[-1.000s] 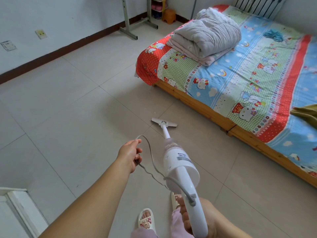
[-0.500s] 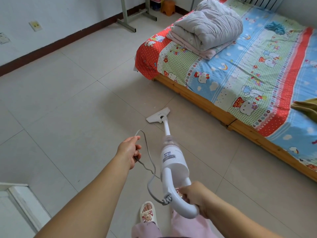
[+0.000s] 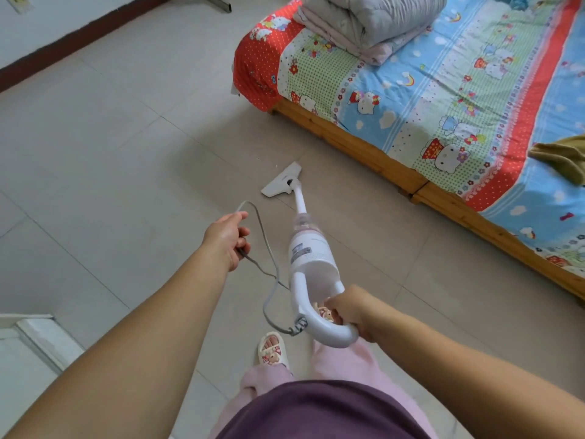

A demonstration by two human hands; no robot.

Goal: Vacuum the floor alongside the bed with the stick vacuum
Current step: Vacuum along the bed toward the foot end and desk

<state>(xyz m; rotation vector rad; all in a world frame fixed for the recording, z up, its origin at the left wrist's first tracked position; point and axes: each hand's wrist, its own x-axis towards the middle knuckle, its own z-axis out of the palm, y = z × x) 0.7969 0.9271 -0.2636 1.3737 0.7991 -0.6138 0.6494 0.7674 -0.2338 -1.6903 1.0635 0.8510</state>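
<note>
Floor head (image 3: pixel 282 182) shifted left since earlier frame, away from bed (image 3: pixel 443 99); on tile. Right hand (image 3: pixel 349 308) clamps stick vacuum (image 3: pixel 311 255) handle; palm hidden. Left hand (image 3: pixel 227 237) grips cord (image 3: pixel 269 248). Folded quilt (image 3: pixel 370 17) cut off by top edge.

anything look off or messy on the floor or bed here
Nothing is spilled or broken. A small pale speck lies on the tile just ahead of the vacuum head. On the bed, an olive cloth lies crumpled at the right edge, unlike the neatly folded quilt.
</note>
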